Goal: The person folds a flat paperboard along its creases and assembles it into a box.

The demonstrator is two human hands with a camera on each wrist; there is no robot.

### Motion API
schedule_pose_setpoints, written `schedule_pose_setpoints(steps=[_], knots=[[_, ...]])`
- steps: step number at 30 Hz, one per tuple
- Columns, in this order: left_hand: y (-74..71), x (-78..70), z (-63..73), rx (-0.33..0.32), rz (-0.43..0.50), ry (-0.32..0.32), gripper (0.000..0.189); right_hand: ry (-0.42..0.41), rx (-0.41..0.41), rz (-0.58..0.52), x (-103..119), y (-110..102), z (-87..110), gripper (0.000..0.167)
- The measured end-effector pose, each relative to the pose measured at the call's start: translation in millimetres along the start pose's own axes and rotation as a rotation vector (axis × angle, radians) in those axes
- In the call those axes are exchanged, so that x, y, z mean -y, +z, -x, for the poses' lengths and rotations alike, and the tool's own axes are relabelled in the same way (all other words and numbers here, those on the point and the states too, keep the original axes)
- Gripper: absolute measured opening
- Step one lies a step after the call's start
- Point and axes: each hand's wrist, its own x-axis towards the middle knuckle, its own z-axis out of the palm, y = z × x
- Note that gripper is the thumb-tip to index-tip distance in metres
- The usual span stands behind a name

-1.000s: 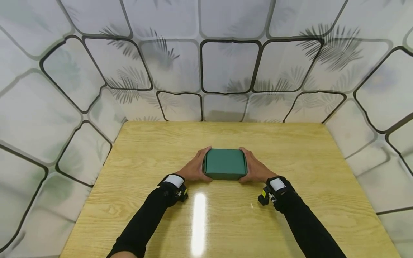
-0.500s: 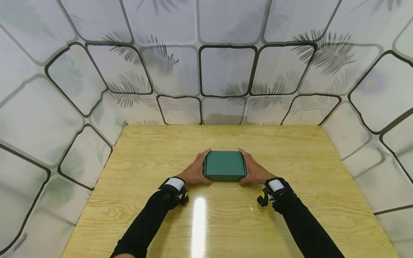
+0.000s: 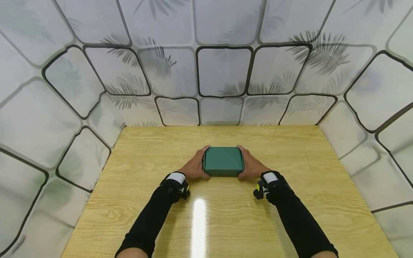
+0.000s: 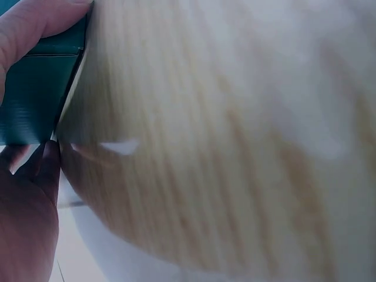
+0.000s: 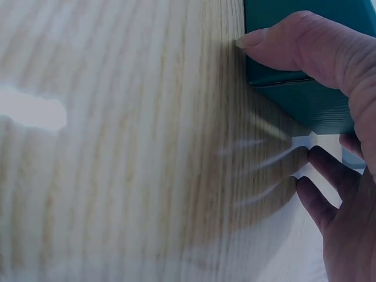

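Note:
A green box with its lid down lies on the wooden table, a little behind the table's middle in the head view. My left hand grips its left end, thumb on the near side and fingers round toward the far side. On the right end my right hand holds it the same way. In the left wrist view the thumb lies against the box's near face. The right wrist view shows the other thumb pressed on the near face, with fingertips low by the tabletop.
A pale patterned curtain with dark outlines and leaf prints surrounds the table at the back and both sides. A strip of light reflects off the tabletop in front of the box. Each wrist wears a strapped-on camera.
The head view has tilted and shifted slightly. Both hands stay on the box's ends, and the box has moved slightly away toward the far edge of the table.

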Motion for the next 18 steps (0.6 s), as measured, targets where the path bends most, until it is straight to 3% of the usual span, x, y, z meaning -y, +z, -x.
schedule_pose_setpoints(steps=[7,18], knots=[[-3.9,0.9,-5.6,0.007,0.03,-0.01,0.125,-0.001,0.001,-0.013,-0.1,-3.5,-5.7,0.124],[0.5,-1.5,-2.9,0.01,0.027,-0.018,0.124,0.021,0.021,-0.043,2.3,-3.6,-2.5,0.128]])
